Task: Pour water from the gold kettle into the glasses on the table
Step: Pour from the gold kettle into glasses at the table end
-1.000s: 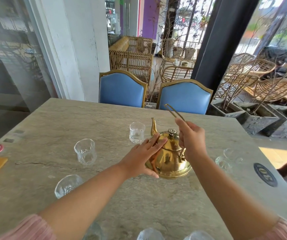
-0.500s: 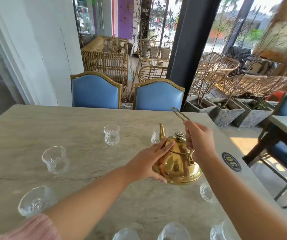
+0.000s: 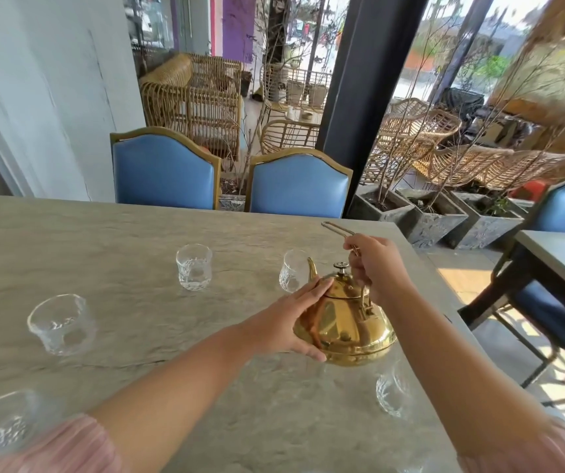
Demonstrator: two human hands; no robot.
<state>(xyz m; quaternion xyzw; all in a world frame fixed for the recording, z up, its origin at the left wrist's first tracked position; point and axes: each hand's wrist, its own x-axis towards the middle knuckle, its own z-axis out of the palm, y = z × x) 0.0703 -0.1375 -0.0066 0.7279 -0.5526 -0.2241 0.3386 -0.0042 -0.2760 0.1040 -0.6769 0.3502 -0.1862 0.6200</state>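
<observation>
Gold kettle (image 3: 345, 322) was near the table's (image 3: 103, 240) right edge, spout by a glass (image 3: 289, 276); right hand (image 3: 376, 268) gripped its handle (image 3: 334, 227), left hand (image 3: 287, 319) lay flat on its body — an abrupt tilt could overshoot the rim.

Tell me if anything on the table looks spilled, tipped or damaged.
No spill shows, and the glasses in clear view stand upright. Only a thin dark line, like a crack, crosses the table's left half.
</observation>
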